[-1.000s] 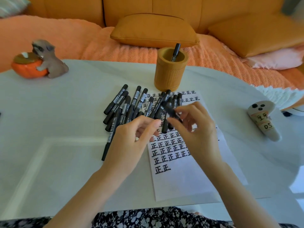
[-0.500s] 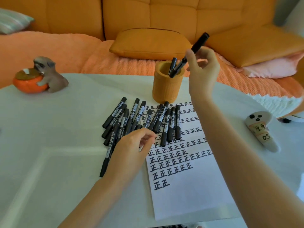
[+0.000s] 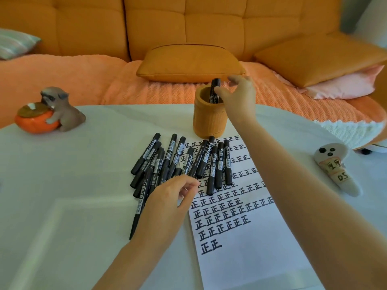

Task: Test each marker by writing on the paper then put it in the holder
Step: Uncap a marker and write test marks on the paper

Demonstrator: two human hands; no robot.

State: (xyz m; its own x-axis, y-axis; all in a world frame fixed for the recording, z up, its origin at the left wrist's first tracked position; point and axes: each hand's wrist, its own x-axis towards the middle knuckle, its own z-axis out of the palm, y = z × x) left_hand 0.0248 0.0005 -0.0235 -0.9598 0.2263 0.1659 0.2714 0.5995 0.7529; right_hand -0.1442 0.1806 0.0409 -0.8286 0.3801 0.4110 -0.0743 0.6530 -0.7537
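Since half a second ago the right hand (image 3: pixel 238 101) has come down from above the rim and the black capped marker (image 3: pixel 215 88) it carried now stands nearly upright inside the round tan wooden holder (image 3: pixel 209 120), its cap poking above the rim. That hand's fingers are spread loose over the holder's mouth, the thumb just beside the barrel and no finger plainly closed on it, which reads as a release made low so the marker settles rather than drops. The holder stands toward the far edge of the white counter (image 3: pixel 62 185), touching the far end of the white sheet of paper (image 3: pixel 251 248) covered in rows of black test characters, so each reach from writing to stowing is short. The left hand (image 3: pixel 167 208) rests at the near end of the loose heap of black markers (image 3: pixel 178 162), which overlaps the paper's far left corner; its fingers curl down among the barrels, and whether they pinch one cannot be told. Placed there, it seems ready to feed the next marker across.
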